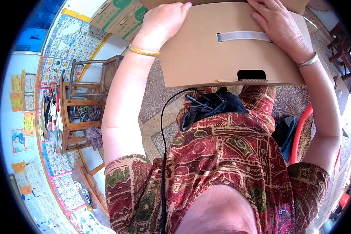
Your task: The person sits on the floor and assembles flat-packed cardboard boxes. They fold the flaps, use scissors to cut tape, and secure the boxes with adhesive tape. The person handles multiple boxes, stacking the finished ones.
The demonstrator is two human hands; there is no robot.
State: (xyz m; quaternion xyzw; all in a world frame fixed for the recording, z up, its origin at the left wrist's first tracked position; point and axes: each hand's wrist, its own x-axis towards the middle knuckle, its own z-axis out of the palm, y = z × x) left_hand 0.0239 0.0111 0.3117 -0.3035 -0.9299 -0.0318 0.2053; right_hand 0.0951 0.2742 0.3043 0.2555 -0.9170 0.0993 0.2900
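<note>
A large brown cardboard box (206, 58) fills the space in front of my body, its broad panel facing me. Set into that panel is a pale strap handle (243, 36), and a dark cut-out slot (251, 75) sits at the near edge. My left hand (165, 19) is closed over the far left corner of the panel, with most of its fingers hidden. Across the panel's far right part lies my right hand (279, 25), palm down with fingers apart, just right of the strap. The top of the picture cuts off some of its fingertips.
Cartons with green print (119, 17) stand at the far left. A wooden chair (84, 103) is by the poster-covered wall. On my lap rests a dark pouch (218, 105) near a black cable (164, 148). A red-rimmed basin (300, 132) sits to the right.
</note>
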